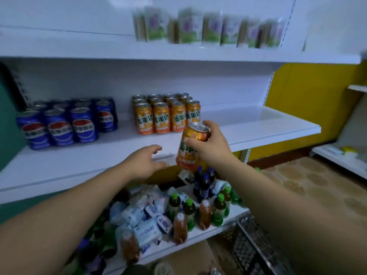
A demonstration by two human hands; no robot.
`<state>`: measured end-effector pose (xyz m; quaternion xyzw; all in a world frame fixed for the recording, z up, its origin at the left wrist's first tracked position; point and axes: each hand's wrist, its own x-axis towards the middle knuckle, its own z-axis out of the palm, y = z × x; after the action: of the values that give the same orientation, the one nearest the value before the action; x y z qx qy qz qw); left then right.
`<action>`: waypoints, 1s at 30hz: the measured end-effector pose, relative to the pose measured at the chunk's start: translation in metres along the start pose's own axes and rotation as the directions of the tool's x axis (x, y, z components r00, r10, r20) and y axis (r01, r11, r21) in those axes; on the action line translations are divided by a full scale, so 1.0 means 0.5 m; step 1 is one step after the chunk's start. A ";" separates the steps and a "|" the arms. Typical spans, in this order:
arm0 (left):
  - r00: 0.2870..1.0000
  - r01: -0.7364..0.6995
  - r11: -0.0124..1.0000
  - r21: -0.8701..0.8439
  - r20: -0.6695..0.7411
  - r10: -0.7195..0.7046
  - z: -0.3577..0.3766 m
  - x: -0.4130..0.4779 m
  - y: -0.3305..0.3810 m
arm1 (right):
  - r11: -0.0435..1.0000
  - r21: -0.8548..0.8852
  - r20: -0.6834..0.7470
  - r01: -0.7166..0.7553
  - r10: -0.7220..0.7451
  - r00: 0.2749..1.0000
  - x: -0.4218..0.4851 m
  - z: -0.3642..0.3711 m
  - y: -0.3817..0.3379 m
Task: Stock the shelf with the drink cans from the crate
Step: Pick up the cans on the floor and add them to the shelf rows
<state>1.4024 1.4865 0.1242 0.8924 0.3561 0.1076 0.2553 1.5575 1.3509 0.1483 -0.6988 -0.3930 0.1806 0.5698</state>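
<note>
Forearms (282, 197) are reaching in, right fingers (207, 124) gripping a tilted orange can (187, 153) needing righting beside its row (164, 120), left fingers (154, 148) hanging loose, empty.

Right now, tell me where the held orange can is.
Head view, centre: the right hand grips the orange can, tilted, just before the middle shelf.

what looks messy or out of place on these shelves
The lower shelf: white packets lie in a loose heap, and the brown bottle beside them seems to lean. On the middle shelf the blue cans and orange cans stand in tidy rows. Nothing looks spilled.
</note>
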 end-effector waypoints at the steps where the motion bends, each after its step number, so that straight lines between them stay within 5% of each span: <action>1: 0.998 0.055 0.998 0.038 0.009 -0.055 -0.024 -0.005 -0.030 | 1.000 -0.011 0.007 0.005 -0.005 1.000 0.008 0.013 -0.010; 9: 0.928 0.348 0.823 0.448 -0.039 -0.371 -0.110 -0.016 -0.228 | 0.998 -0.063 0.037 0.021 -0.019 0.999 0.097 0.147 -0.023; 18: 0.936 0.346 0.800 0.490 -0.123 -0.329 -0.085 -0.004 -0.272 | 0.975 -0.176 0.101 0.135 -0.119 0.988 0.213 0.275 -0.016; 30: 0.938 0.344 0.808 0.479 -0.144 -0.314 -0.082 0.007 -0.276 | 0.959 -0.270 0.146 0.091 -0.052 0.988 0.266 0.299 -0.019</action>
<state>1.3093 1.5893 0.0857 0.8490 0.5279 -0.0076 0.0215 1.5326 1.5495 0.1406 -0.7424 -0.4776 0.1511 0.4448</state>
